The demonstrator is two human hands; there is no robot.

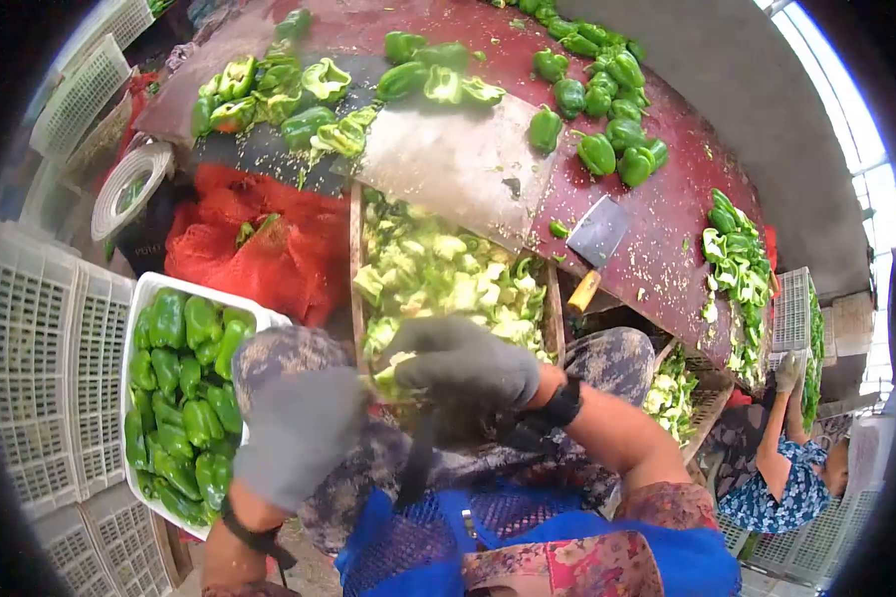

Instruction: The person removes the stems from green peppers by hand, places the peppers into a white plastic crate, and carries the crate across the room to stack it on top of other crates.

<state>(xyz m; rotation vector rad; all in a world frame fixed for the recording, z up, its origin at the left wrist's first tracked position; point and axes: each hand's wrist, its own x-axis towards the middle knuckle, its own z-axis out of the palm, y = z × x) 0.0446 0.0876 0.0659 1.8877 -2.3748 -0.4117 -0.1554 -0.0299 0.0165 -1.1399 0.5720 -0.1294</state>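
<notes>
Your two hands, both in grey knit gloves, each with a black band at the wrist. Your left hand [294, 433] hangs low over your lap, blurred; you cannot tell whether its fingers are curled or spread, and nothing shows in it. Your right hand [465, 370] has its fingers closed together over a pale green pepper piece [393, 373] at the near end of the wooden box [554, 308]. A dark handle [415, 463] hangs below that hand; whether the hand grips it cannot be told.

One wooden box, straight-sided, heaped with cut pepper pieces [448, 274], pale and ragged, too many to count.

One white plastic crate [149, 291] to your left, latticed, packed with whole glossy green peppers [184, 398], roughly two dozen showing.

One red mesh sack [254, 244], crumpled, between crate and box.

One dark red table [657, 259], worn and flecked. On it: one grey metal sheet [448, 164], one cleaver [595, 239] with a broad steel blade and wooden handle, and three loose groups of peppers.

One roll of white tape [129, 184] at far left.

Stacked white lattice crates [35, 378] on your left.

One other person [782, 478] at lower right, in blue patterned cloth and a grey glove.
</notes>
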